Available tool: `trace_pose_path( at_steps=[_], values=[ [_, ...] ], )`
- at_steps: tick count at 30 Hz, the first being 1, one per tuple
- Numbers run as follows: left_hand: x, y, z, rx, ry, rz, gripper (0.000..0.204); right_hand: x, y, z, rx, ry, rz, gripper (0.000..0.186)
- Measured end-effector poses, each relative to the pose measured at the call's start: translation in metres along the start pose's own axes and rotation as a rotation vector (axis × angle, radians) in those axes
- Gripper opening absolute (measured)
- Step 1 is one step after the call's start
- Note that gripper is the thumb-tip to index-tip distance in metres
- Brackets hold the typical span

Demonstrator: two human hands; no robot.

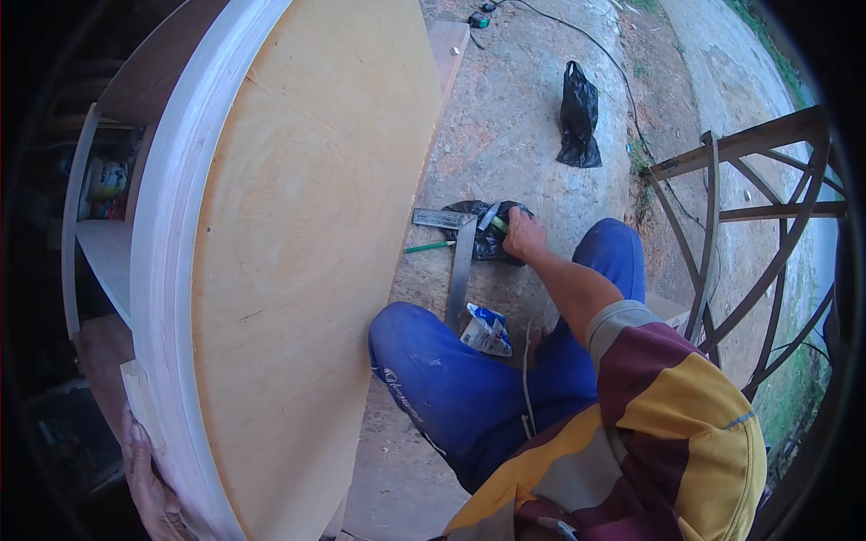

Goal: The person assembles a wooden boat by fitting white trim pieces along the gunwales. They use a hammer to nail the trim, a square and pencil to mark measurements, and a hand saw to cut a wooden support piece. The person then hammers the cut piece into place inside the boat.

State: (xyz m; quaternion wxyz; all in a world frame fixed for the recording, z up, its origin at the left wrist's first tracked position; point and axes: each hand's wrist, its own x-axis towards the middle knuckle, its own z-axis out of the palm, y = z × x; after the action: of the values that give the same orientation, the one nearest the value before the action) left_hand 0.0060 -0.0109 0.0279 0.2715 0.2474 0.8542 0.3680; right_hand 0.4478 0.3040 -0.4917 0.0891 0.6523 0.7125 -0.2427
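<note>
Wearing a yellow, dark red and grey cloth shirt (677, 379), a person (568, 460) has both knees bent in blue cloth trousers (451, 388). Close by on the left is a big, flat, tan wooden board (307, 225) with a whitish wooden rim (170, 234). The left hand (153, 482) is at the outer side of that rim, its fingertips by a small, pale, oblong block (140, 397). Some fingers are hidden, so I cannot tell if they squeeze the block or only touch it. Down between the knees lies a crumpled blue and white packet (487, 332). Past it, a grey metal L-shaped square (463, 261) lies near a thin green pencil (428, 246). The right hand (525, 236) reaches down to a crumpled black plastic bag (505, 254) beside the square. Its fingers bend over a small tool (489, 216) with a shiny metal end and a pale green part, on top of the bag. I cannot tell if they are closed tight. Farther off, another black plastic bag (578, 117) sits on the rough grey ground (505, 108), near a long, thin black cord (622, 70)
</note>
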Motion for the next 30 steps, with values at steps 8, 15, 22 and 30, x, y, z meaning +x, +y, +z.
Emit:
trace_pose_path(
  at_steps=[8, 15, 22, 30],
  values=[
    [0.0, -0.003, 0.003, -0.136, 0.004, -0.016, 0.052, 0.036, 0.012, -0.023, 0.55, 0.221, 0.195, 0.053],
    [-0.002, 0.003, 0.011, -0.088, 0.002, 0.002, 0.053, 0.036, 0.025, -0.027, 0.265, 0.368, 0.351, 0.05],
    [-0.003, 0.007, 0.018, -0.187, -0.073, 0.008, 0.053, -0.013, -0.007, 0.021, 0.425, 0.234, 0.332, 0.039],
    [-0.003, 0.008, 0.022, -0.151, -0.027, 0.022, 0.052, -0.039, -0.059, 0.06, 0.741, 0.176, -0.158, 0.031]
  ],
)
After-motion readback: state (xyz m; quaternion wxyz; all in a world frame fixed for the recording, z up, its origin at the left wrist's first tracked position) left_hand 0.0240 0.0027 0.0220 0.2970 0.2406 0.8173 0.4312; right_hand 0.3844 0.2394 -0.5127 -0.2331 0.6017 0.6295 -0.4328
